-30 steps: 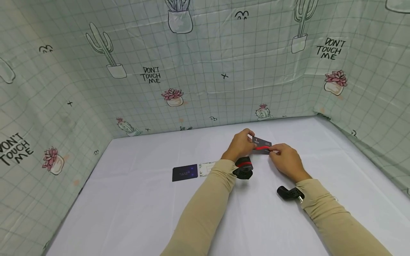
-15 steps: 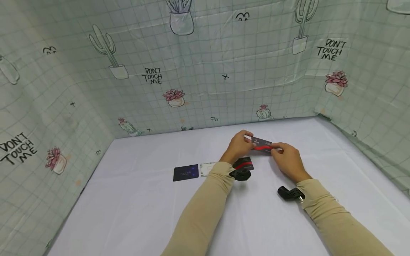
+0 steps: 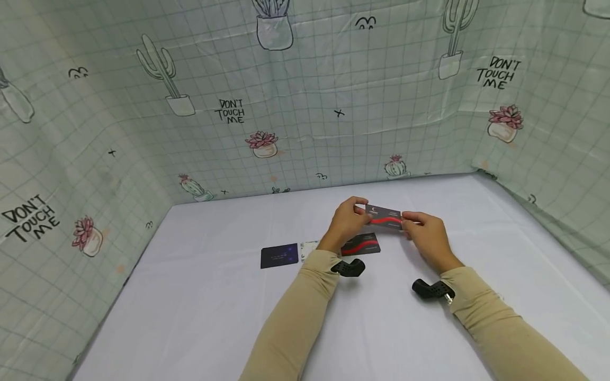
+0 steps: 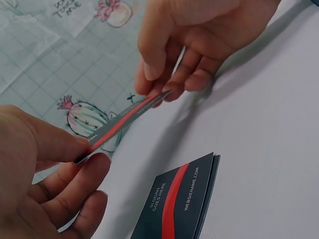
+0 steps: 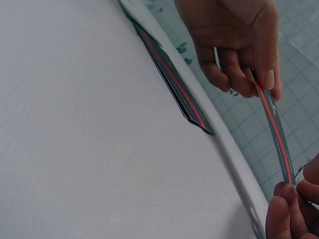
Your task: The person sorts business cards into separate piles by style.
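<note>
A dark grey business card [image 3: 385,217] with a red wavy stripe is held above the table between both hands. My left hand [image 3: 344,223] pinches its left end between thumb and fingers. The right hand [image 3: 429,239] pinches the opposite end, as its fingertips [image 5: 285,191] at the card's edge show in the right wrist view. Below the held card lies a small stack of matching business cards [image 4: 174,199], its layered edge visible in the left wrist view. Part of that stack is hidden by my left hand in the head view.
Left of the stack lie a white card [image 3: 307,251], partly covered by the left forearm, and a dark blue card pile [image 3: 279,256]. All rest on a white-covered table [image 3: 190,296]. A cactus-print cloth [image 3: 305,95] rises behind and at both sides.
The left hand has shifted left and slightly nearer with its end of the card, so more of the card's face and the stack shows. The right hand has barely moved.
</note>
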Action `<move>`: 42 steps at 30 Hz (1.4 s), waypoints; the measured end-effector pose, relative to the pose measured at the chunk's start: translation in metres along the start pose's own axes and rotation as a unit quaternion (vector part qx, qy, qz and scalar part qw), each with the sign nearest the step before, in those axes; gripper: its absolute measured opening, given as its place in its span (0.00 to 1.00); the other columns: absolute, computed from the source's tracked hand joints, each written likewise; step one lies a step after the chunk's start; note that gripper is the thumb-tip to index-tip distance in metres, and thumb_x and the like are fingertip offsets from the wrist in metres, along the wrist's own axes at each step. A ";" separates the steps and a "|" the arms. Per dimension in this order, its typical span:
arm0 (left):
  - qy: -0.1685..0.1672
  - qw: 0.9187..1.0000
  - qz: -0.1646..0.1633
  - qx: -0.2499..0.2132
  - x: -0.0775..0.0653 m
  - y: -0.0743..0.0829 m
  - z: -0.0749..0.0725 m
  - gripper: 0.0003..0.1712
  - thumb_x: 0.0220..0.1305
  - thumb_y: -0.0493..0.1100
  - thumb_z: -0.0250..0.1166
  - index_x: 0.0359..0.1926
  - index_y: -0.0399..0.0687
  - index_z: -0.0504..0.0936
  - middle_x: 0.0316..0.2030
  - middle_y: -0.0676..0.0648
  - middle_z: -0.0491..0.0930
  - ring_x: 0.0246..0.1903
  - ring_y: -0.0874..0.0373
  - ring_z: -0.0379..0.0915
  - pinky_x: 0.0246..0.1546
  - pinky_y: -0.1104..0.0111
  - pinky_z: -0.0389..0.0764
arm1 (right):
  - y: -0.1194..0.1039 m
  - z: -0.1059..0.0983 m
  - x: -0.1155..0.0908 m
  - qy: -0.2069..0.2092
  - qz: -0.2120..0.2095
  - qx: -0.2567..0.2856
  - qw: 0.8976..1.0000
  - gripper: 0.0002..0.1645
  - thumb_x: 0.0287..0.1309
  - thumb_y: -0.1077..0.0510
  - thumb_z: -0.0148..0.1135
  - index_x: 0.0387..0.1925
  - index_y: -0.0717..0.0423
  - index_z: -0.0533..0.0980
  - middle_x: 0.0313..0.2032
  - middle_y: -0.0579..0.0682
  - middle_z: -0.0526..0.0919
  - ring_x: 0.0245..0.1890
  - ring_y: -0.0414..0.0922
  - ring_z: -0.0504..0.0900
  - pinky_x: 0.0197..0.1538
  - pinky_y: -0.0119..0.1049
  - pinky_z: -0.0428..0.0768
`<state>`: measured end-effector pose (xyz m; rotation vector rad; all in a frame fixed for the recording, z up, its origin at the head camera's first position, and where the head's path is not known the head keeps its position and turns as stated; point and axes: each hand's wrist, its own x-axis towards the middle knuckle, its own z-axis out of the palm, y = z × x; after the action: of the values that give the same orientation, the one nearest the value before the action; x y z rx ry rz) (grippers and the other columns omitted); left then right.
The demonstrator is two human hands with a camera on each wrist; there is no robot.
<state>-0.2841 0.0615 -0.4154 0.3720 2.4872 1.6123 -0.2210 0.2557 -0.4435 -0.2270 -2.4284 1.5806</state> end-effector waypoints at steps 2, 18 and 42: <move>0.004 1.000 0.004 0.011 -0.004 0.001 -0.002 0.23 0.66 0.40 0.69 0.62 0.48 0.79 0.35 0.53 0.78 0.32 0.58 0.79 0.34 0.65 0.73 | -0.002 0.001 -0.001 -0.006 0.014 0.032 0.999 0.23 0.65 0.61 0.56 0.58 0.68 0.78 0.46 0.65 0.82 0.30 0.36 0.80 0.31 0.27 0.77; 0.017 0.997 0.050 0.047 -0.026 -0.001 -0.016 0.27 0.67 0.43 0.69 0.65 0.46 0.78 0.38 0.56 0.78 0.36 0.65 0.76 0.30 0.70 0.78 | -0.007 0.010 -0.008 -0.053 0.023 0.069 0.996 0.23 0.69 0.59 0.57 0.61 0.66 0.77 0.52 0.65 0.79 0.31 0.38 0.80 0.34 0.28 0.78; -0.054 0.993 0.062 0.083 -0.057 -0.020 -0.061 0.35 0.64 0.47 0.71 0.70 0.46 0.73 0.48 0.54 0.80 0.41 0.65 0.79 0.38 0.68 0.79 | -0.017 0.027 -0.019 -0.100 -0.015 0.081 0.992 0.24 0.69 0.58 0.60 0.61 0.65 0.77 0.53 0.66 0.81 0.37 0.45 0.81 0.39 0.31 0.80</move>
<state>-0.2478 -0.0160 -0.4096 0.6307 2.5666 1.3896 -0.2104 0.2202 -0.4403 -0.0035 -2.4153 1.8572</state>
